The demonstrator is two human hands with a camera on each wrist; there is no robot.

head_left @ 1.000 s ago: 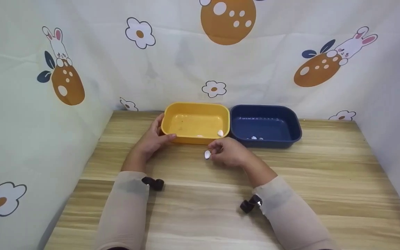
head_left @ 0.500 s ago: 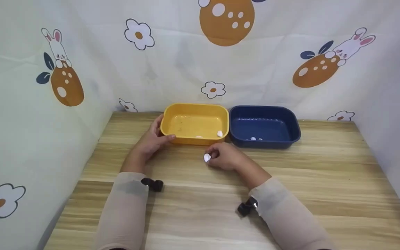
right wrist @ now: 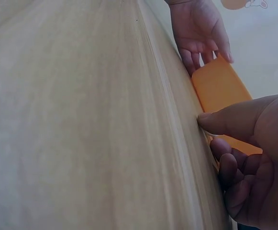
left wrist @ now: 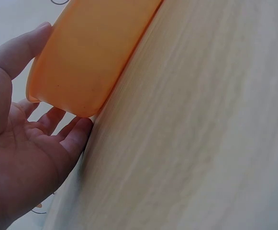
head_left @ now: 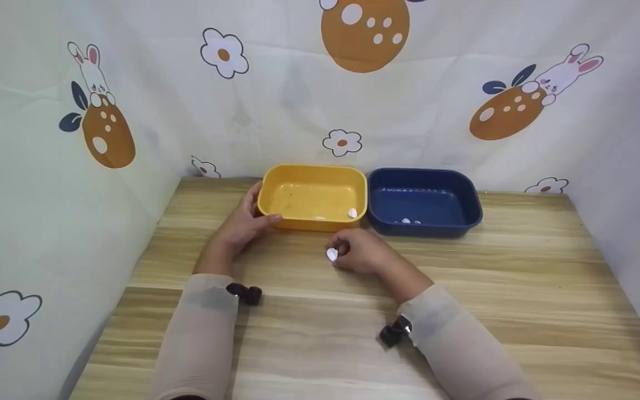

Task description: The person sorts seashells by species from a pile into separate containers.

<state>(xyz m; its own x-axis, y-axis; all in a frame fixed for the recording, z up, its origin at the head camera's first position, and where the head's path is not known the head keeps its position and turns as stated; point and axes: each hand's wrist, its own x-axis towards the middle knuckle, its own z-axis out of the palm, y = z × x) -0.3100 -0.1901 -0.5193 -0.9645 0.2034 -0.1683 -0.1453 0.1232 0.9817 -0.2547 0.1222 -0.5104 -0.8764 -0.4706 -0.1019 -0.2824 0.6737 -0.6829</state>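
My left hand (head_left: 245, 222) holds the left end of a yellow plastic bin (head_left: 314, 225), its thumb over the front rim and its fingers at the end wall. In the left wrist view, the fingers (left wrist: 76, 136) touch the lower corner of the bin wall. My right hand (head_left: 364, 253) pinches a small white oval piece (head_left: 331, 254), shell-like, between thumb and fingertips, low over the table in front of the bin. In the right wrist view, the right thumb (right wrist: 234, 120) and curled fingers mostly hide the piece. Another white piece (head_left: 353, 213) lies in the bin's front right corner.
A dark blue bin (head_left: 425, 229) stands right beside the yellow one, with small white pieces (head_left: 406, 221) near its front wall. Both bins sit at the back of the wooden table (head_left: 320, 344), close to a printed cloth backdrop (head_left: 275, 111).
My right hand has drawn slightly back and left from the yellow bin's front wall, with the white piece at its fingertips. The left hand and both bins have stayed in place.
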